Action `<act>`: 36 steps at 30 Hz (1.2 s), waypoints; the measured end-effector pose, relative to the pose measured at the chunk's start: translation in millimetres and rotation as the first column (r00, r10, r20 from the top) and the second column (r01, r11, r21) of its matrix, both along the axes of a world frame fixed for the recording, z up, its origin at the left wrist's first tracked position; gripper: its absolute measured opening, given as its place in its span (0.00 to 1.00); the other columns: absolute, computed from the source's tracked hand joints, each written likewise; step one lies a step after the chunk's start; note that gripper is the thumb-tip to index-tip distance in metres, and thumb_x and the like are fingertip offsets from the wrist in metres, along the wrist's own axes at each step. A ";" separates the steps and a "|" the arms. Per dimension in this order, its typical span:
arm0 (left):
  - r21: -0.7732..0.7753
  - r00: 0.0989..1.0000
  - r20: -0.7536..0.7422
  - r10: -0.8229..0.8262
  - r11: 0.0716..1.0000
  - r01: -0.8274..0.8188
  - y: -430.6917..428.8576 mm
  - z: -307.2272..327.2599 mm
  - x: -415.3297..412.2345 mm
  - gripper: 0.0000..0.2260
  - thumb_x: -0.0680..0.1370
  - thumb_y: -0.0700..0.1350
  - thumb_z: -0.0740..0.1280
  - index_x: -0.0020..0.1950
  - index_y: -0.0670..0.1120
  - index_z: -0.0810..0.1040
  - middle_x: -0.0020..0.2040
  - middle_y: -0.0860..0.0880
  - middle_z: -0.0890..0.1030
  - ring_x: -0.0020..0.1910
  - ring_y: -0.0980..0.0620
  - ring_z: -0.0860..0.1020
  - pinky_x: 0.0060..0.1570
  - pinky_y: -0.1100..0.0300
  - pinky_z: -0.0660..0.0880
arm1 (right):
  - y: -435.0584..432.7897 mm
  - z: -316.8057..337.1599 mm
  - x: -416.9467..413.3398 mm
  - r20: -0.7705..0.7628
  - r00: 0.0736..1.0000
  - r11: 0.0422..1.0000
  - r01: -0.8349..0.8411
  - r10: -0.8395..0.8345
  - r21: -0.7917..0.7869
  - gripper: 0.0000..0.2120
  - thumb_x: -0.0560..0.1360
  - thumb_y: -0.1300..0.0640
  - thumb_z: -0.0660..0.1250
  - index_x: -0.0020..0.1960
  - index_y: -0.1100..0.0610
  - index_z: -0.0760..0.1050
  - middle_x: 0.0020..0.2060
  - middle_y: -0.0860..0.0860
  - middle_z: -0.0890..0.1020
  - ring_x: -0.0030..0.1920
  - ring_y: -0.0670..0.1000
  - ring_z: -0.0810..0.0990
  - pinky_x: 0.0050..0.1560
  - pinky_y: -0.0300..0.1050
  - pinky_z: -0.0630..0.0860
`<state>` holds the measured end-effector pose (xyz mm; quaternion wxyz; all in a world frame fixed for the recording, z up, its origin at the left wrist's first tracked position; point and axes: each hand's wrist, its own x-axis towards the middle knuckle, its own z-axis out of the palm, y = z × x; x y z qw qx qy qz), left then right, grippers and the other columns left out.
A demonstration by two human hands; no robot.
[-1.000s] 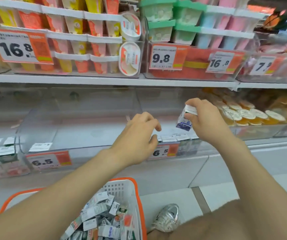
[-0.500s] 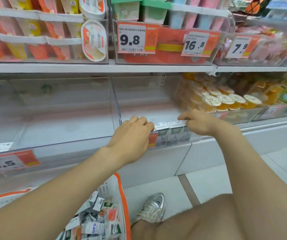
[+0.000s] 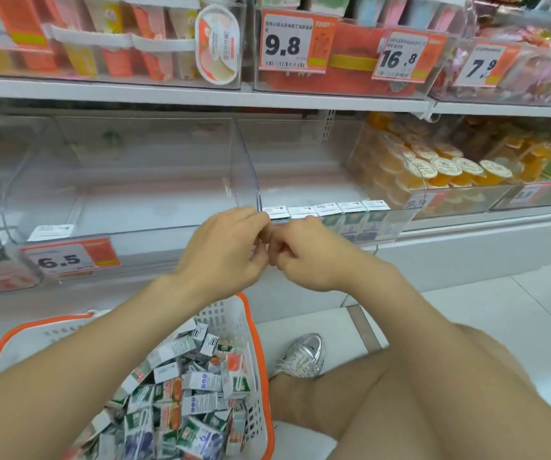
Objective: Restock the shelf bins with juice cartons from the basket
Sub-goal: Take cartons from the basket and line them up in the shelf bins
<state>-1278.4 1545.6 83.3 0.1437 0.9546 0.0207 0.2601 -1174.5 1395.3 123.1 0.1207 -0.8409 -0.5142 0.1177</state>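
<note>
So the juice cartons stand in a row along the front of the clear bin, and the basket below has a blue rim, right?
Not quite. In the head view the basket has an orange rim, not blue. The juice cartons do stand in a row along the front of the clear bin.

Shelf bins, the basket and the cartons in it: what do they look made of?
Shelf bins: clear rigid plastic, probably acrylic, glossy; the walls are see-through with bright edges.
Basket: moulded plastic, white perforated walls with an orange rim, fairly matte.
Juice cartons: printed paperboard, judging by their folded, sharp-edged box shapes; any coating cannot be told.
</note>
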 end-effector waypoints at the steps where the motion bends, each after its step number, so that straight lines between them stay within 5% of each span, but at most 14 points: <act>1: -0.017 0.997 -0.075 -0.004 1.000 0.002 6.5 -7.2 -12.1 0.06 0.72 0.44 0.68 0.45 0.53 0.74 0.41 0.56 0.76 0.40 0.50 0.74 0.36 0.54 0.69 | 7.9 -8.2 -12.0 0.009 0.999 0.997 -0.047 0.048 -0.054 0.11 0.74 0.64 0.61 0.38 0.52 0.76 0.39 0.53 0.83 0.42 0.57 0.78 0.43 0.49 0.77; 3: -0.028 0.963 -0.270 -0.028 0.999 0.021 22.8 -26.3 -35.9 0.05 0.72 0.45 0.67 0.45 0.55 0.75 0.40 0.57 0.77 0.39 0.54 0.73 0.35 0.55 0.70 | 22.2 -25.9 -33.6 0.006 0.990 0.982 -0.140 0.142 -0.129 0.13 0.76 0.65 0.61 0.36 0.50 0.70 0.41 0.56 0.83 0.43 0.59 0.77 0.42 0.48 0.71; 7: -0.096 0.807 -0.587 -0.069 0.995 0.015 53.1 -75.1 -76.5 0.07 0.74 0.45 0.67 0.50 0.55 0.81 0.43 0.58 0.81 0.41 0.57 0.76 0.43 0.55 0.77 | 48.6 -77.8 -63.5 -0.077 0.973 0.908 -0.233 0.220 -0.350 0.10 0.78 0.63 0.60 0.43 0.58 0.78 0.41 0.56 0.82 0.43 0.58 0.79 0.43 0.51 0.77; 10: -0.123 0.707 -0.706 -0.046 0.991 -0.058 67.4 -121.5 -101.6 0.07 0.77 0.44 0.68 0.53 0.53 0.82 0.48 0.55 0.82 0.47 0.53 0.78 0.49 0.53 0.79 | 65.1 -119.6 -81.4 -0.106 0.955 0.808 -0.292 0.279 -0.511 0.15 0.79 0.66 0.60 0.34 0.57 0.68 0.31 0.55 0.73 0.33 0.57 0.71 0.37 0.52 0.73; 14: -0.140 0.632 -0.775 -0.003 0.976 -0.166 67.5 -182.2 -119.0 0.07 0.77 0.40 0.66 0.52 0.50 0.81 0.50 0.50 0.82 0.49 0.47 0.81 0.51 0.47 0.82 | 72.5 -175.4 -90.9 -0.039 0.947 0.714 -0.267 0.319 -0.648 0.09 0.81 0.66 0.63 0.42 0.58 0.71 0.39 0.54 0.73 0.34 0.54 0.72 0.32 0.47 0.70; 16: -0.144 0.622 -0.783 0.005 0.971 -0.189 60.5 -207.3 -120.2 0.07 0.78 0.38 0.66 0.53 0.47 0.79 0.53 0.47 0.81 0.50 0.44 0.80 0.51 0.47 0.81 | 72.5 -197.4 -91.2 0.000 0.931 0.670 -0.262 0.364 -0.695 0.03 0.82 0.60 0.68 0.53 0.58 0.75 0.45 0.53 0.76 0.43 0.55 0.77 0.41 0.49 0.76; 20: -0.134 0.634 -0.773 0.003 0.977 -0.168 49.7 -248.2 -119.2 0.12 0.79 0.34 0.64 0.61 0.45 0.78 0.56 0.44 0.76 0.53 0.44 0.77 0.48 0.49 0.78 | 70.2 -241.2 -88.4 0.113 0.856 0.583 -0.241 0.504 -0.776 0.32 0.75 0.37 0.74 0.70 0.55 0.72 0.61 0.52 0.79 0.63 0.57 0.75 0.66 0.55 0.70; 24: -0.116 0.649 -0.761 -0.004 0.985 -0.130 49.9 -266.8 -117.6 0.13 0.80 0.34 0.65 0.63 0.43 0.77 0.58 0.45 0.77 0.60 0.44 0.72 0.47 0.55 0.69 | 69.2 -264.7 -90.1 0.129 0.877 0.635 -0.227 0.464 -0.738 0.41 0.73 0.35 0.75 0.74 0.58 0.66 0.64 0.53 0.78 0.66 0.56 0.74 0.65 0.54 0.69; 29: -0.144 0.570 -0.819 -0.058 0.984 -0.107 51.6 -261.1 -112.4 0.19 0.78 0.36 0.68 0.69 0.44 0.77 0.58 0.42 0.80 0.52 0.45 0.76 0.43 0.51 0.77 | 77.7 -260.6 -79.6 0.045 0.933 0.716 -0.243 0.358 -0.655 0.39 0.67 0.40 0.81 0.68 0.58 0.69 0.55 0.53 0.78 0.59 0.56 0.76 0.52 0.49 0.72; 32: -0.070 0.563 -0.826 -0.007 0.993 -0.091 44.2 -264.5 -114.5 0.22 0.77 0.34 0.69 0.70 0.44 0.75 0.59 0.43 0.79 0.58 0.42 0.78 0.42 0.50 0.78 | 82.7 -240.1 -70.9 -0.045 0.960 0.766 -0.248 0.276 -0.593 0.38 0.64 0.40 0.82 0.66 0.55 0.71 0.56 0.53 0.75 0.60 0.56 0.72 0.57 0.51 0.75; 36: -0.068 0.605 -0.796 0.023 0.990 -0.127 37.2 -260.4 -118.7 0.18 0.81 0.37 0.68 0.70 0.44 0.72 0.62 0.44 0.77 0.63 0.43 0.75 0.42 0.51 0.72 | 83.2 -198.3 -65.9 -0.292 0.952 0.880 -0.218 0.096 -0.422 0.38 0.69 0.43 0.79 0.74 0.54 0.71 0.61 0.53 0.73 0.61 0.54 0.75 0.63 0.51 0.77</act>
